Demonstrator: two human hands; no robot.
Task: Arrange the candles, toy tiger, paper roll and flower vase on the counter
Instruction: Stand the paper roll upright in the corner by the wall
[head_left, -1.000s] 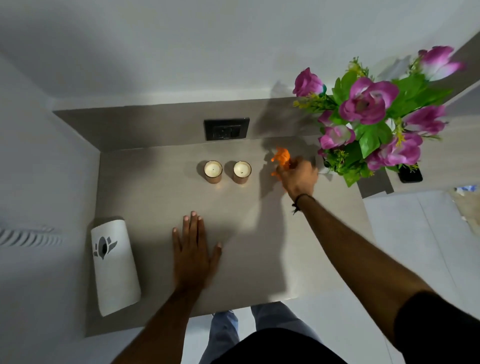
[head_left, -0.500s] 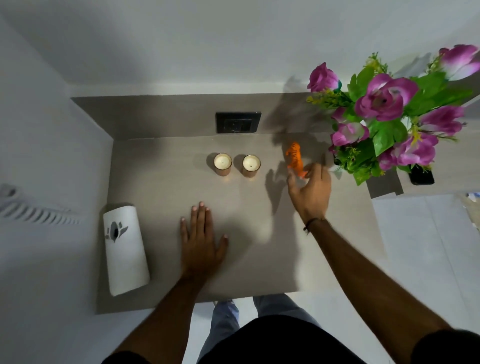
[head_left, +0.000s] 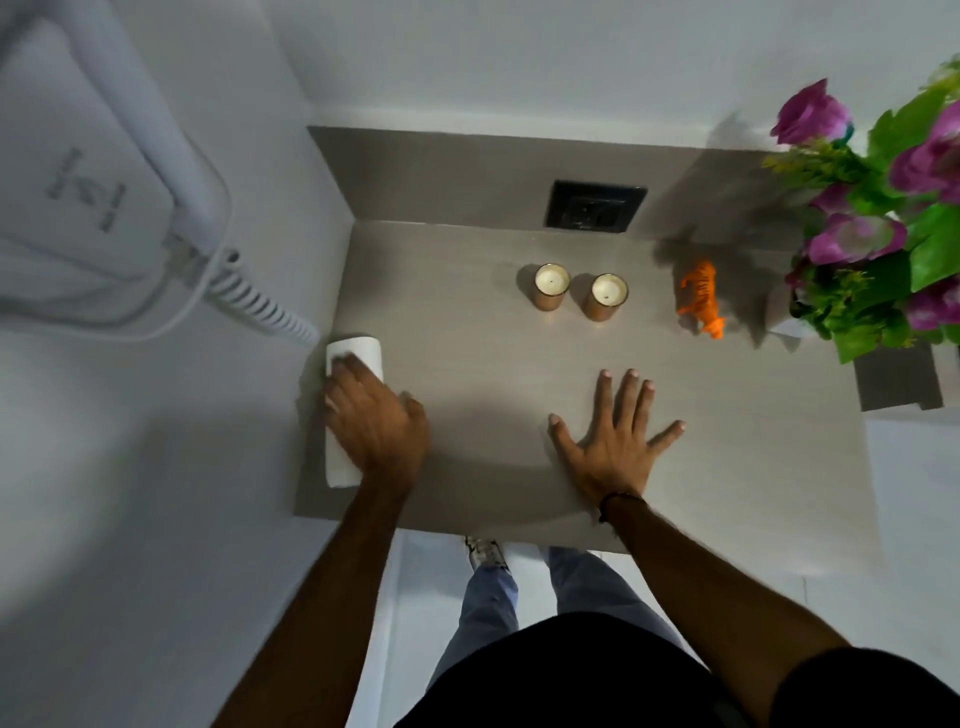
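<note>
Two candles in brown glass holders (head_left: 551, 286) (head_left: 608, 296) stand side by side at the back middle of the grey counter (head_left: 493, 364). The orange toy tiger (head_left: 701, 297) stands to their right, beside the flower vase with purple blooms (head_left: 878, 244) at the far right. The white paper roll (head_left: 358, 353) lies at the counter's left edge against the wall. My left hand (head_left: 376, 423) is wrapped over the roll, hiding most of it. Spread flat on the counter near the front, my right hand (head_left: 615, 441) holds nothing.
A black socket plate (head_left: 595, 206) sits in the backsplash behind the candles. A white wall-mounted unit with a coiled cord (head_left: 93, 171) hangs on the left wall. The white wall closes the counter on the left. My legs (head_left: 493, 597) stand below the front edge.
My right hand let go of the toy tiger and came down flat on the counter. My left hand left the counter middle and took hold of the paper roll at the left.
</note>
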